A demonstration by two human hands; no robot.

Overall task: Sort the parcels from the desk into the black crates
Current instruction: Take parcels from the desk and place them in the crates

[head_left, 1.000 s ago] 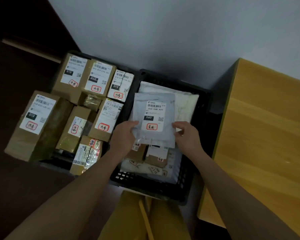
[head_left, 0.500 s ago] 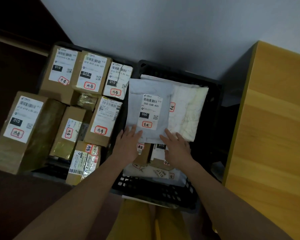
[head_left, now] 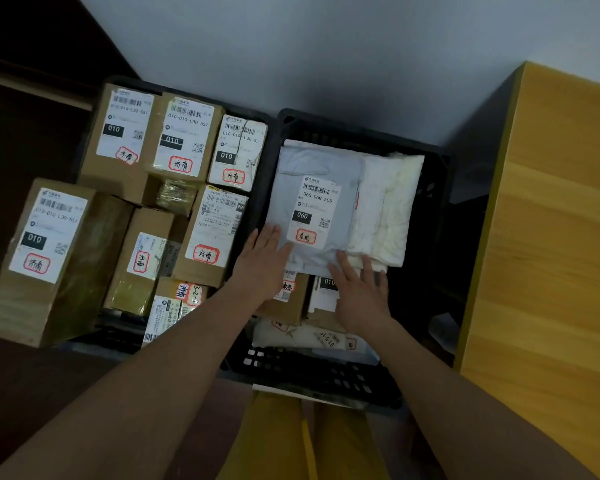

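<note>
Head view: grey mailer bag lies flat in the right black crate, label "060" facing up, on top of a white padded parcel that sticks out to its right. Left hand flat, fingers straight and together, fingertips pressing the mailer's near-left corner. Right hand also flat, fingers slightly spread, tips touching the mailer's near edge; neither hand grips anything. Under the hands, nearer side of the same crate: small cardboard boxes and a white bag with red-circled labels, partly hidden. Left black crate packed with cardboard boxes labelled "010", one big box overhanging its left side. Both crates sit side by side, touching, against a pale wall. Wooden desk to the right of the right crate, its visible top bare. Yellow trousers at the near edge between the forearms
</note>
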